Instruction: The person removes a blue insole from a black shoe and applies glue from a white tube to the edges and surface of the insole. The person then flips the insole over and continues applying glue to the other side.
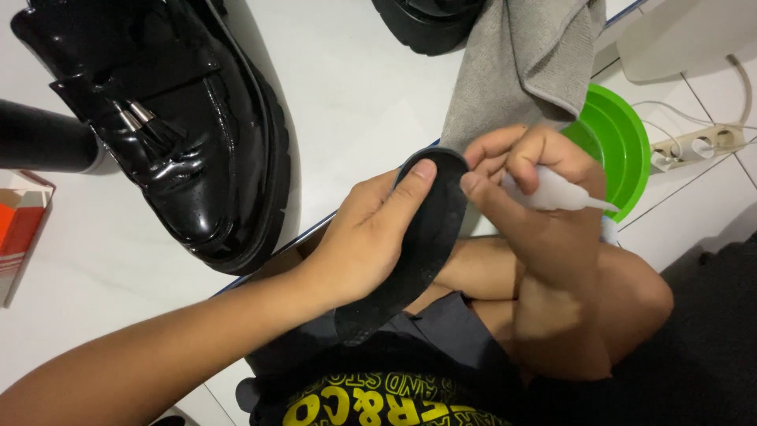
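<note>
My left hand [371, 233] grips a black shoe insole [418, 252] by its edge, thumb pressed near the rounded top end. The insole stands on edge over my lap, just off the white table. My right hand [536, 213] holds a small white squeeze tube [556, 192] with a pointed nozzle aimed right, close beside the insole's upper end. A glossy black platform loafer [181, 126] with tassels lies on the white table [355, 87] at upper left.
A grey cloth [520, 55] hangs over the table's edge above my right hand. A green round plastic bowl [623, 142] sits on the floor below it, with a white power strip [702, 143] further right. A second black shoe [430, 20] is at the top; a red-and-white box [20, 229] lies at left.
</note>
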